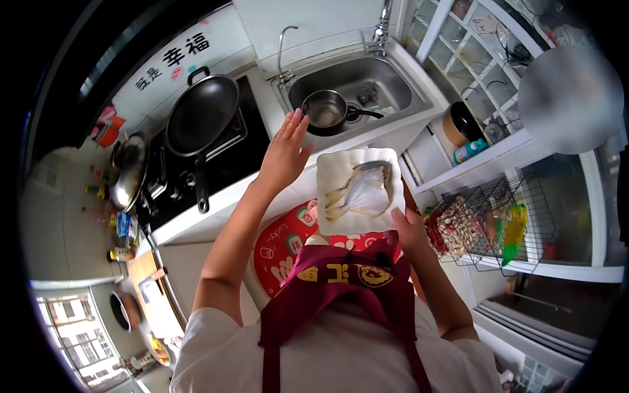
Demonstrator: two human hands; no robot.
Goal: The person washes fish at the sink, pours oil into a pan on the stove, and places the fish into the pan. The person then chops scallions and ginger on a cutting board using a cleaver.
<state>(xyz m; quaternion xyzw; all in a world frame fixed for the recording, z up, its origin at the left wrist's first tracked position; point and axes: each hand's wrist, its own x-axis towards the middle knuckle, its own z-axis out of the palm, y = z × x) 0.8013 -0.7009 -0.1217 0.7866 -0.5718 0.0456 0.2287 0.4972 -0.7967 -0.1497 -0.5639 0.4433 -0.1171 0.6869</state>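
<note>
My right hand [409, 229] grips the lower right corner of a white scalloped plate [327, 164], thumb on the rim. Several pale, silvery flat fish [368, 191] lie on that plate, overlapping one another. Raised at the counter's front edge, my left hand [286, 152] holds nothing; its fingers are stretched out, with the thumb apart. Just beyond its fingertips, a small dark saucepan [325, 111] sits in the steel sink [413, 98], handle pointing right.
On the black stove [252, 124] at left rest a large wok [203, 114] and a lidded pan [129, 170]. A wire basket [537, 229] of garlic stands at right, below an open glazed window [458, 33]. A red patterned mat [268, 252] covers the floor.
</note>
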